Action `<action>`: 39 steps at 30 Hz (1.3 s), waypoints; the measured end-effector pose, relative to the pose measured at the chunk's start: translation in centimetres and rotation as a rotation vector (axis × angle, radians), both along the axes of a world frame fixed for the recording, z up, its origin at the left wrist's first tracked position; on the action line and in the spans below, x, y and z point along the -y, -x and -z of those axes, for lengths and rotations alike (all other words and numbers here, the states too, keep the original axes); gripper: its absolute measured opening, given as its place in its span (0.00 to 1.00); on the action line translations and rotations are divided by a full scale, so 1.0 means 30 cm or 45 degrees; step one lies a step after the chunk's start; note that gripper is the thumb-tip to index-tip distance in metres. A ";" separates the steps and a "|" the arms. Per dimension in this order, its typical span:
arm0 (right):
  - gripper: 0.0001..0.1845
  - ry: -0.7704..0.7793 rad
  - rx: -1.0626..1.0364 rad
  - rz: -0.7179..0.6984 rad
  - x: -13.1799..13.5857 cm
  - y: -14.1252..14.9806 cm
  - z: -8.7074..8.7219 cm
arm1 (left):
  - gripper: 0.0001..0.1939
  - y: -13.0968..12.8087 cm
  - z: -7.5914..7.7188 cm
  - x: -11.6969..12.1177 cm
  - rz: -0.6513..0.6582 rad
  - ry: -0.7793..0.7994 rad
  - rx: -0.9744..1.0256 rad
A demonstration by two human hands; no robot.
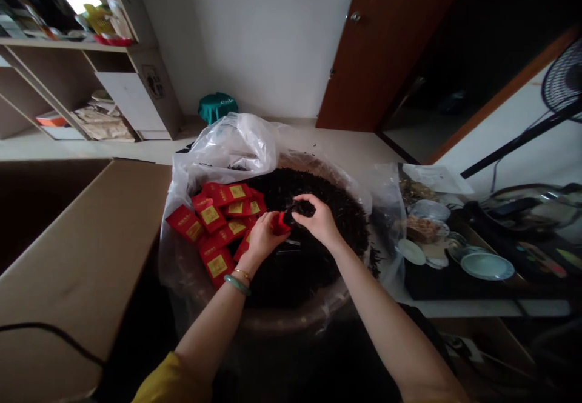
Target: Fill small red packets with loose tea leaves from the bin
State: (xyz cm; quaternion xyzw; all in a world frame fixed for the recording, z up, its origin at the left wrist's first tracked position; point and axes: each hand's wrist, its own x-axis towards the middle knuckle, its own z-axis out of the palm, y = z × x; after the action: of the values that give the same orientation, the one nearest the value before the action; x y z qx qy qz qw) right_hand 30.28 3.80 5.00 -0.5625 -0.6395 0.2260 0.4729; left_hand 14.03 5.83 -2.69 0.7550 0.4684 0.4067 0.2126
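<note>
Left hand, one: fingers and thumb pinching a single red packet, centre of frame, above the dark leaves. Right hand, one: thumb and forefinger curved toward each other beside the packet's right end, dark strands showing between them; cannot tell whether these are gripped or merely lie behind.

Handling note, by judgement: packet best held steady, its end spread wide and facing the right fingertips; small pinches would suit so narrow an end; keeping both hands low over the leaves should let any spill drop back among them.

Red packet, held: small, bright red, largely covered by the left fingers; its right end looks dark, perhaps its mouth. Packet pile, left of centre: same red, yellow-gold panels, fine pale lettering, overlapping at various angles. Dark leaves: near-black, thin, twisted, loosely heaped, some strands strewn at the right edge.

Round tub, centre: brownish rim, holding leaves and pile. Plastic liner: clear, crumpled, bunched at the tub's upper left. Cardboard box, lower left: flap angled beside the tub.
</note>
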 end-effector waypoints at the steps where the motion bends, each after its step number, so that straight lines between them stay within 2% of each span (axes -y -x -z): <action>1: 0.18 -0.004 0.040 -0.002 0.006 0.008 -0.005 | 0.26 0.000 0.003 -0.001 0.001 -0.009 -0.008; 5: 0.23 -0.032 0.148 -0.007 0.023 0.026 -0.017 | 0.27 0.003 0.015 -0.007 -0.035 -0.037 -0.046; 8: 0.23 -0.035 0.100 -0.040 0.028 0.035 -0.011 | 0.30 0.003 0.016 -0.010 -0.052 -0.033 -0.042; 12: 0.21 0.113 0.000 -0.181 0.033 0.047 0.004 | 0.31 0.000 0.013 -0.008 -0.057 -0.019 -0.038; 15: 0.22 0.175 0.052 -0.236 0.038 0.050 0.001 | 0.31 0.000 0.012 -0.008 -0.065 -0.032 -0.016; 20: 0.21 0.034 0.145 -0.171 0.037 0.033 -0.011 | 0.27 -0.002 0.002 -0.006 -0.106 -0.062 0.065; 25: 0.17 0.084 0.331 -0.315 0.042 0.038 -0.001 | 0.23 -0.007 0.001 -0.002 -0.100 -0.055 0.129; 29: 0.19 0.039 0.292 -0.287 0.039 0.037 0.014 | 0.25 -0.008 0.007 -0.002 -0.124 -0.074 0.127; 32: 0.19 0.041 0.433 -0.191 0.013 -0.004 0.052 | 0.26 -0.007 0.005 -0.003 -0.160 -0.091 0.101; 34: 0.22 0.119 0.608 -0.023 -0.012 -0.046 0.091 | 0.24 -0.005 0.002 -0.004 -0.178 -0.087 0.081; 36: 0.31 0.348 0.801 0.086 -0.034 -0.082 0.133 | 0.22 -0.004 0.002 -0.006 -0.186 -0.073 0.059; 39: 0.46 0.655 0.978 0.086 -0.052 -0.101 0.181 | 0.24 -0.005 0.003 -0.006 -0.182 -0.047 0.041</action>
State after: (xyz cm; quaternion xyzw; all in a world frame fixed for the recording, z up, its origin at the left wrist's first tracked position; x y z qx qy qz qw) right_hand 33.31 5.36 -0.43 -0.7251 -0.6727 0.1370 0.0540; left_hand 14.16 6.01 -2.80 0.7168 0.5101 0.4415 0.1767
